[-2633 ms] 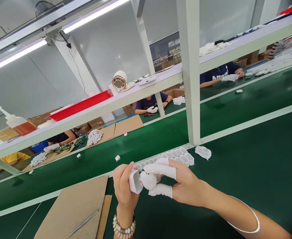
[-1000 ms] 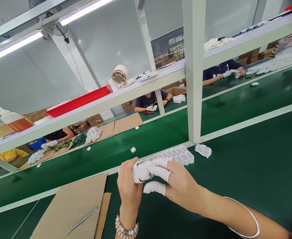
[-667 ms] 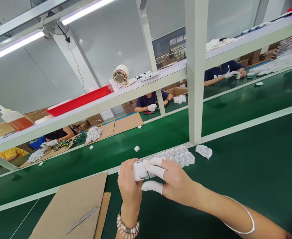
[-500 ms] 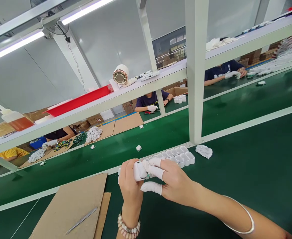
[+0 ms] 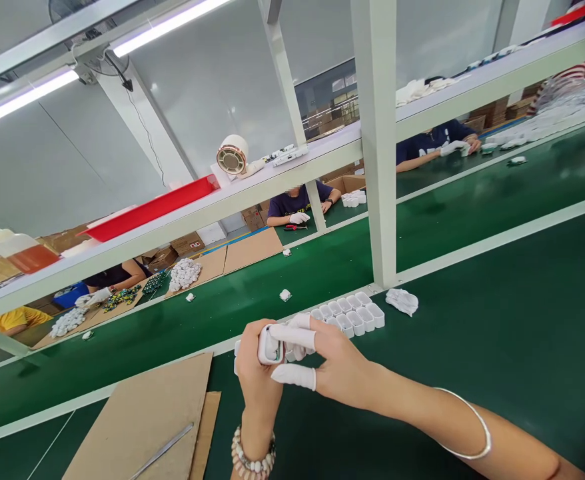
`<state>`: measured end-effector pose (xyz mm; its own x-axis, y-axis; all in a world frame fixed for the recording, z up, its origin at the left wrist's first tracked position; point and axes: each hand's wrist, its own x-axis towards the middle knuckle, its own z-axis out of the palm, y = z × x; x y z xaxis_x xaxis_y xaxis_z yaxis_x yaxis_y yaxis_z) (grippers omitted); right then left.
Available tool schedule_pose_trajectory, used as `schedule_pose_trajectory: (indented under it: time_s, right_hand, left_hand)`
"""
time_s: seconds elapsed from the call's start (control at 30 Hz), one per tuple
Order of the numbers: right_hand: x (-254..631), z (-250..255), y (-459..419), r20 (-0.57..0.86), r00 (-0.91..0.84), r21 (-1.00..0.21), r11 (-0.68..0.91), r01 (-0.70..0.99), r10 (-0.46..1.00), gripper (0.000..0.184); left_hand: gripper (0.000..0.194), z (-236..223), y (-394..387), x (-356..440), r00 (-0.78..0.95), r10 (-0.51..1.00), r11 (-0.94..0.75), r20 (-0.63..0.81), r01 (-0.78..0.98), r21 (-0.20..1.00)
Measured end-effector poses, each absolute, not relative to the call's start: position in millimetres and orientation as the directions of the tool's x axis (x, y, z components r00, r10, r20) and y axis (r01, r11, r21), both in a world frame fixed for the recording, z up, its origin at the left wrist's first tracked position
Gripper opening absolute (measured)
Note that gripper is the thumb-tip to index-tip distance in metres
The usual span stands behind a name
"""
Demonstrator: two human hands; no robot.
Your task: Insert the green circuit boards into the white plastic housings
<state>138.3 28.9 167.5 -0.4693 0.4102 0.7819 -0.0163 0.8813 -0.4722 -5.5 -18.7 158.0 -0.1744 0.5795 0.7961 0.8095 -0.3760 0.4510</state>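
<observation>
The left hand [image 5: 255, 360] grips a small white plastic case [image 5: 262, 347] in closed fingers, its open mouth turned toward the right hand [image 5: 342, 363]. White cots cover the right thumb and the fingers beside it. The index fingertip presses at the case's mouth, against a white insert [image 5: 272, 347] with a green edge, lying partly inside. The right thumb stands apart below the index finger; whether it touches the case cannot be told.

Just behind the hands, white cases [image 5: 355, 312] stand in rows on the dark green surface [image 5: 482, 340], with a crumpled white cloth [image 5: 402, 302] beside their right end. Metal tweezers [image 5: 165, 449] lie on a cardboard sheet [image 5: 145, 407] to the left. Beyond, small white pieces [image 5: 285, 295] sit spaced along a green conveyor belt [image 5: 327, 267].
</observation>
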Motion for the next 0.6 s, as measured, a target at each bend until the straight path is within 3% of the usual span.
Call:
schedule_pose_trajectory:
  time_s: [0.07,0.2,0.3,0.43,0.6]
  right_hand:
    - [142.6,170.9,30.3,0.794,-0.398,-0.515,0.856,-0.038,0.46,0.043]
    - [149.9,174.0,34.8,0.845,-0.417,-0.375,0.927,-0.015,0.335,0.058]
    - [150.5,173.7,37.8,0.833,-0.485,-0.329,0.943,-0.05,0.265,0.044]
    - [146.9,172.2,41.7,0.873,-0.442,-0.302,0.941,-0.153,0.208,0.026]
    - [143.4,173.5,47.7,0.887,-0.435,-0.307,0.904,-0.298,0.158,0.018]
  left_hand:
    - [0.009,161.0,-22.1,-0.2,-0.21,0.638,-0.396,0.741,0.736,0.549]
    - [0.012,165.4,-28.9,7.5,-0.212,0.745,-0.381,0.633,0.643,0.664]
    - [0.011,167.7,-31.8,8.0,-0.197,0.79,-0.373,0.58,0.597,0.711]
    - [0.007,170.2,-33.1,5.7,-0.166,0.821,-0.401,0.546,0.513,0.759]
    - [0.007,171.6,-34.4,1.6,-0.115,0.859,-0.398,0.498,0.462,0.792]
